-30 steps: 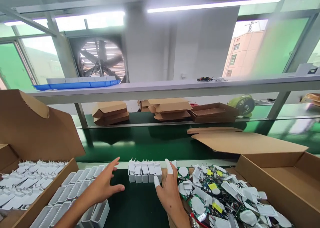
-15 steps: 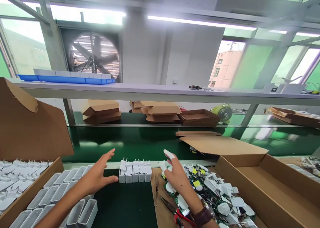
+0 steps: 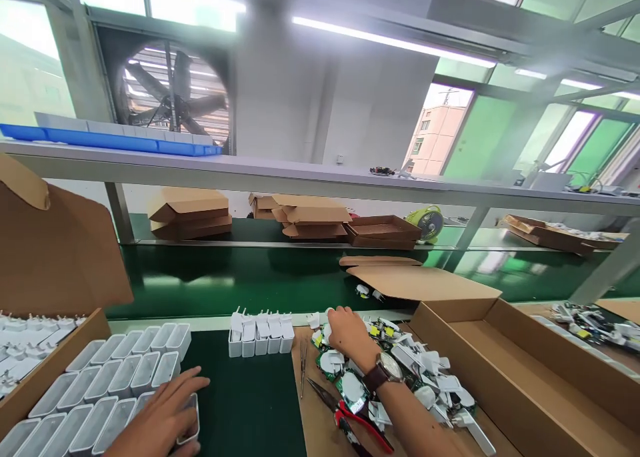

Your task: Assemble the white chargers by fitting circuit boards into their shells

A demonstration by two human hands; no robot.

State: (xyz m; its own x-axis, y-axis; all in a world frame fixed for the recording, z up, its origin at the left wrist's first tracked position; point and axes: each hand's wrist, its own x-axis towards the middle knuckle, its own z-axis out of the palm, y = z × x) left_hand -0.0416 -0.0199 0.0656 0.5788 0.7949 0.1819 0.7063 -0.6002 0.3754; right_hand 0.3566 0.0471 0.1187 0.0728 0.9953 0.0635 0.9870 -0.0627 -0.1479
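Observation:
My left hand (image 3: pixel 163 413) is over the front right corner of the rows of open white plastic cases (image 3: pixel 120 375). Its fingers are apart and partly cover one case (image 3: pixel 194 403); whether they touch it I cannot tell. At the far left edge of a heap of green circuit boards with white parts (image 3: pixel 353 390), my right hand (image 3: pixel 349 331) is closed with fingers bent down. Whatever lies between those fingertips is hidden. Between the hands stands a short row of white cases (image 3: pixel 261 343) with white pieces in them.
Red-handled pliers (image 3: pixel 345 417) and tweezers (image 3: pixel 303 367) lie on cardboard left of the heap. An open cardboard box (image 3: pixel 500 370) stands at right; another box (image 3: pixel 55 358) at left holds white parts. A shelf (image 3: pixel 300 173) crosses above the green bench.
My left hand has moved down and left, from beside the short row to the empty cases. My right hand has closed at the heap's far edge. The view has turned slightly right.

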